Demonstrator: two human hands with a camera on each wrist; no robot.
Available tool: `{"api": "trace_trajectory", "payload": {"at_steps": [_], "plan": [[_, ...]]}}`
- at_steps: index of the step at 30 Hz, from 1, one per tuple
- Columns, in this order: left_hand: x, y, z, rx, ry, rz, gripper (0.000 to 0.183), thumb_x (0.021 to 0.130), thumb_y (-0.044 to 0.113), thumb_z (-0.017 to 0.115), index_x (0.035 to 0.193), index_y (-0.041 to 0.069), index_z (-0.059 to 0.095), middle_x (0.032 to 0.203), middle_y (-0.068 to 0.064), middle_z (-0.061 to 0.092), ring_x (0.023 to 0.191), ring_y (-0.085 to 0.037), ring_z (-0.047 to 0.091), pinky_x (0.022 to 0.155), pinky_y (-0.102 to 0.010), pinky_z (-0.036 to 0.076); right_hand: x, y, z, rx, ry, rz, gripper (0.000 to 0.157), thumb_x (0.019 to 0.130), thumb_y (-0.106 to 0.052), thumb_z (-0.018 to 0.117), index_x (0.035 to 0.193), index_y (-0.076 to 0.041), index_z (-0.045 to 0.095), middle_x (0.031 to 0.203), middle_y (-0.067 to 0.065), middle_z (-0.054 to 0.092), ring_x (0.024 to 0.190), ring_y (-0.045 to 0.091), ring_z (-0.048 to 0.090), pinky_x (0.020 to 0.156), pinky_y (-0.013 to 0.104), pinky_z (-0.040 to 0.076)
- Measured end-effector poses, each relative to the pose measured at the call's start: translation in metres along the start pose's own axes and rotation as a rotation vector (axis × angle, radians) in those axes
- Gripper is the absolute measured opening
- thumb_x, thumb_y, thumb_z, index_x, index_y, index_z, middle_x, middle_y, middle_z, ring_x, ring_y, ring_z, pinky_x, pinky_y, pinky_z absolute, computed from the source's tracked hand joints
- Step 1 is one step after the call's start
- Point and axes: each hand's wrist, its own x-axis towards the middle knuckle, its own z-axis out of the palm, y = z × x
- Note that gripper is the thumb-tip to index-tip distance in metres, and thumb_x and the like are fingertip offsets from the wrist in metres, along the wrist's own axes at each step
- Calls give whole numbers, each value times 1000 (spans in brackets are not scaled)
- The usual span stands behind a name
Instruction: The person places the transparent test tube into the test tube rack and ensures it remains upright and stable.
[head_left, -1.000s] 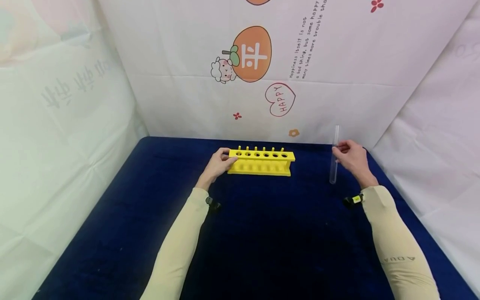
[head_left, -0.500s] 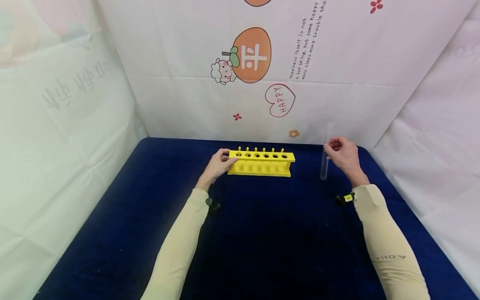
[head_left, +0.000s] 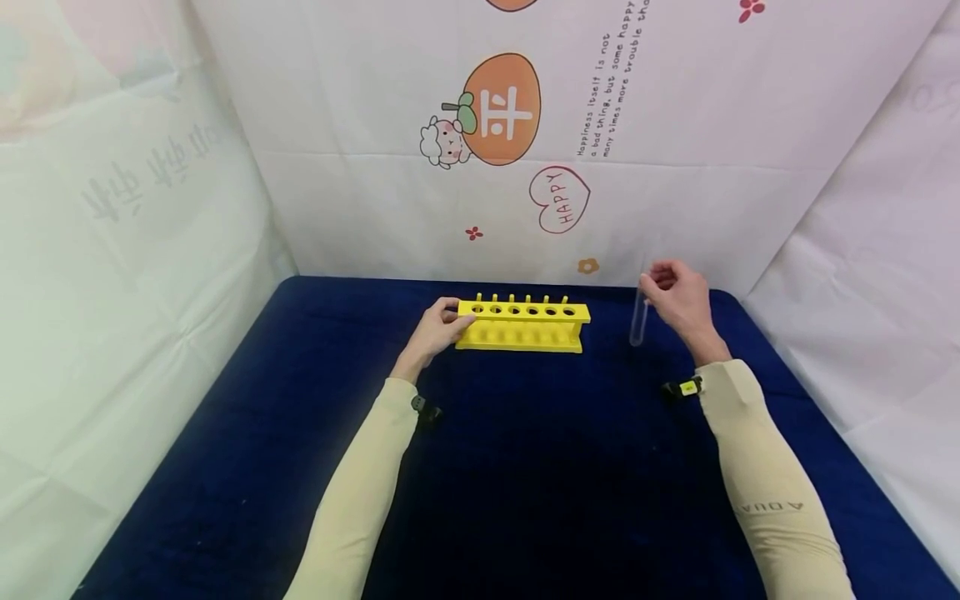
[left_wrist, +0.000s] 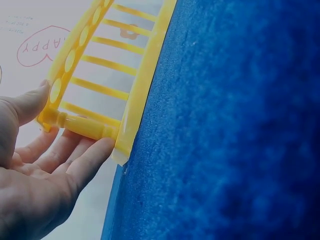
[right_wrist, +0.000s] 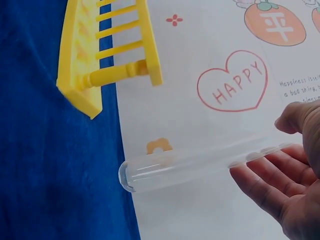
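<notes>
A yellow test tube rack (head_left: 521, 343) with a row of round holes and short pegs along its back stands upright at the back of the table. My left hand (head_left: 437, 328) grips its left end, the thumb at the top plate and the fingers around the end post, as the left wrist view shows. To the right of the rack, my right hand (head_left: 681, 298) pinches a clear test tube (right_wrist: 175, 167) between thumb and fingers. The tube is nearly upright, its rounded closed end down. Its upper part is faint against the white backdrop in the head view.
A dark blue cloth (head_left: 525, 483) covers the table. White printed sheets (head_left: 360, 208) rise behind it and at both sides, the back one close behind the rack.
My right hand has moved left with the test tube, bringing it nearer to the rack's right end, and the tube has risen a little. The left hand and the rack have stayed put.
</notes>
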Motion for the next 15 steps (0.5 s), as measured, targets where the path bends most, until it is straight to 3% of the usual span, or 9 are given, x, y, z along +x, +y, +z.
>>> {"api": "trace_trajectory", "payload": {"at_steps": [15], "plan": [[0, -1, 0, -2, -1, 3, 59, 93, 37, 67, 142, 16, 42, 128, -15, 60, 112, -30, 64, 98, -45, 53, 7, -19, 15, 90, 120, -94, 30, 91, -15, 65, 111, 7, 61, 95, 22, 66, 69, -15, 52, 55, 3, 46]]}}
